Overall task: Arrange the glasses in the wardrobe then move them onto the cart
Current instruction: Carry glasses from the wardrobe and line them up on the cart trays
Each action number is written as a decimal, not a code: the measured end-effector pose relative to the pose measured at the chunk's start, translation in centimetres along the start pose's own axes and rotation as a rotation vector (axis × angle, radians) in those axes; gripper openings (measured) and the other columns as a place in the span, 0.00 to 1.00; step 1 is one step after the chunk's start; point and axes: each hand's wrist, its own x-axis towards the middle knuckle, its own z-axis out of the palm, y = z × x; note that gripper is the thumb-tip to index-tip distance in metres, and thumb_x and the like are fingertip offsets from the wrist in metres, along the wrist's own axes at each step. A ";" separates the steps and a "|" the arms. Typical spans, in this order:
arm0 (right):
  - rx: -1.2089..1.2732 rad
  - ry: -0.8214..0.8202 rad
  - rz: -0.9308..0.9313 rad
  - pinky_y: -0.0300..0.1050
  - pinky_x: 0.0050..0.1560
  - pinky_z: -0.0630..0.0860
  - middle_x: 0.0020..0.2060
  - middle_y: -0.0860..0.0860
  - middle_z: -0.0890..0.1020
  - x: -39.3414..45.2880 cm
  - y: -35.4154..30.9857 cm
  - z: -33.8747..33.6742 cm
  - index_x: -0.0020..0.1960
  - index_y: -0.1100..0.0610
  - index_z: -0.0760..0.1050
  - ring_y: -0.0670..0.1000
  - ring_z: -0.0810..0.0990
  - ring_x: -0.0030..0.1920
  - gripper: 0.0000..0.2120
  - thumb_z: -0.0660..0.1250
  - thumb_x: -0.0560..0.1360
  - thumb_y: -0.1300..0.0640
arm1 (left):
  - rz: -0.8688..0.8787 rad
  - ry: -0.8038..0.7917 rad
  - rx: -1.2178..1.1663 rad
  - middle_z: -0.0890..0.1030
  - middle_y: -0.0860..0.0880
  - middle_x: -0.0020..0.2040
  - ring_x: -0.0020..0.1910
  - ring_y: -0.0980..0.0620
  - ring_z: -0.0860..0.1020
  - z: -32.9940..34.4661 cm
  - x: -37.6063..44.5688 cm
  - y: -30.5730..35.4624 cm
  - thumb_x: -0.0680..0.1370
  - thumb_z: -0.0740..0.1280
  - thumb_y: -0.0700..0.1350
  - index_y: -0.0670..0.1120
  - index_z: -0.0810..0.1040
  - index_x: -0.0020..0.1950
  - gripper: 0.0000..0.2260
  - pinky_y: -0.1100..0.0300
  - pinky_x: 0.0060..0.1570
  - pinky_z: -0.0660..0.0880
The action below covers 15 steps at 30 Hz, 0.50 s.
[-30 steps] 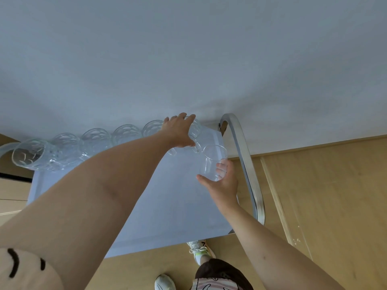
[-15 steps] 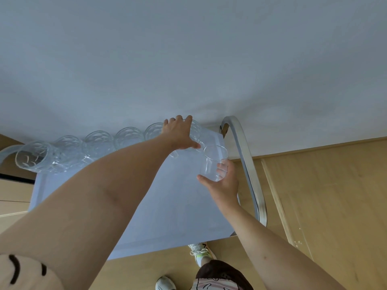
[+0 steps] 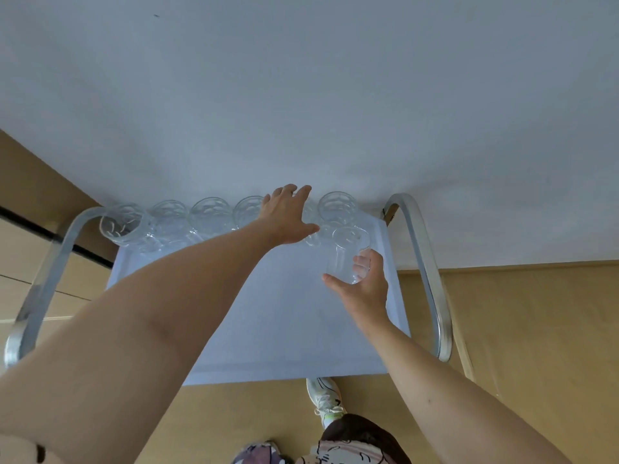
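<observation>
A row of several clear patterned glasses (image 3: 211, 214) stands along the far edge of the white cart top (image 3: 268, 323), against the wall. My left hand (image 3: 288, 217) reaches over the row with fingers spread and palm down, covering one glass near the right end. The end glass (image 3: 336, 205) shows free just right of it. My right hand (image 3: 363, 289) grips a plain clear glass (image 3: 348, 252) from below and the side, held upright just in front of the row's right end, near the cart's right edge.
Curved metal handles rise at the cart's left (image 3: 43, 279) and right (image 3: 432, 279) sides. A white wall (image 3: 301, 95) is directly behind the row. Wooden floor (image 3: 519, 329) lies to the right, and my shoe (image 3: 326, 400) is below the cart's near edge.
My left hand has come off the end glass and slid a little left with its fingers spread. My right hand still holds the plain glass, now closer to the row.
</observation>
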 end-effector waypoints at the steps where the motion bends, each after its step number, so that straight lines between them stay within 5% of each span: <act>1: -0.001 0.000 -0.016 0.35 0.55 0.70 0.56 0.38 0.75 -0.4 -0.3 0.3 0.62 0.42 0.66 0.44 0.77 0.59 0.37 0.84 0.62 0.50 | -0.007 0.011 0.000 0.62 0.42 0.79 0.77 0.40 0.61 -0.3 -0.8 -0.5 0.74 0.71 0.61 0.50 0.58 0.81 0.40 0.42 0.75 0.59; 15: -0.024 -0.020 -0.157 0.38 0.57 0.71 0.58 0.43 0.76 -9.4 -4.5 4.1 0.67 0.46 0.66 0.46 0.76 0.60 0.39 0.84 0.63 0.50 | -0.036 0.130 -0.043 0.61 0.42 0.79 0.78 0.41 0.60 -1.4 -14.1 -6.6 0.75 0.70 0.61 0.51 0.59 0.80 0.38 0.41 0.75 0.59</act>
